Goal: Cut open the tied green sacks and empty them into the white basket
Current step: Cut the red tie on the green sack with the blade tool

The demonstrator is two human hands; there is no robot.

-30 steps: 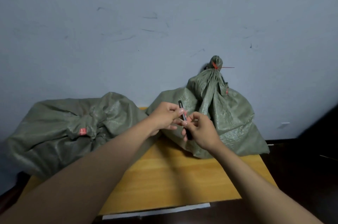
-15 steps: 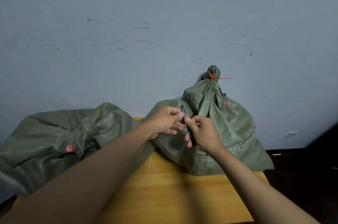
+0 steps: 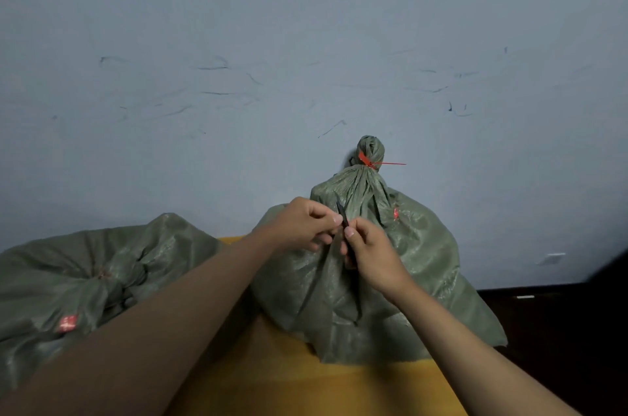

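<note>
An upright green sack [image 3: 418,266] stands on the wooden table [image 3: 306,388] against the wall, its neck cinched by a red zip tie [image 3: 368,160]. A second green sack [image 3: 102,273] lies slumped at the left with a red tag. My right hand [image 3: 370,252] grips the handle of a small black knife [image 3: 344,218] in front of the upright sack. My left hand [image 3: 302,225] pinches the knife near its upper end. The blade end points up, below the sack's neck. The white basket is out of sight.
A pale blue scuffed wall [image 3: 306,41] rises right behind the sacks. Dark floor and a dark baseboard [image 3: 560,330] lie to the right of the table. A white wall socket [image 3: 552,259] sits low on the right.
Both hands and the knife stay together in front of the upright sack. The view has tilted up and moved closer, so less of the table shows.
</note>
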